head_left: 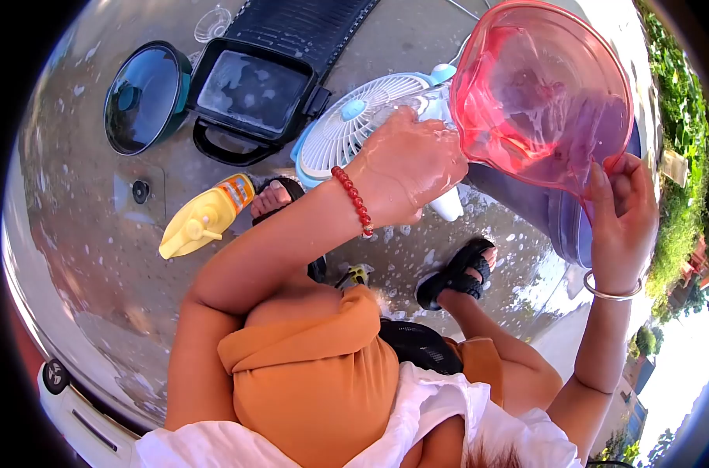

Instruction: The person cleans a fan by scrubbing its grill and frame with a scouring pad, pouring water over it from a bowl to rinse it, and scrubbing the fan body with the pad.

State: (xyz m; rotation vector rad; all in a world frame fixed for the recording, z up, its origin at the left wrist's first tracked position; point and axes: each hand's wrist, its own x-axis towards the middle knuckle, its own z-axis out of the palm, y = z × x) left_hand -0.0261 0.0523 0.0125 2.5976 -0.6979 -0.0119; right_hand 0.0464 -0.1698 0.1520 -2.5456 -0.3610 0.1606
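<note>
My right hand point(623, 210) grips the handle of a translucent red water dipper point(479, 93), tilted to the left. Clear water point(432, 103) runs from its left edge over my left hand point(409, 168), which is wet and closed. Whatever that hand holds is hidden under its fingers; a white piece point(448, 204) sticks out below them. Just left of it a fan point(346, 129) with a white grille and light blue rim lies on the ground. Behind and below the dipper stands a purple-grey bucket point(518, 207).
On the wet concrete point(81, 210) are a yellow bottle point(202, 218), a black rectangular pan point(253, 93), a dark green pot with a glass lid point(143, 97), a clear glass bowl point(212, 25) and a black ribbed panel point(300, 27). My sandalled foot point(463, 273) is near the bucket. Plants point(678, 117) border the right.
</note>
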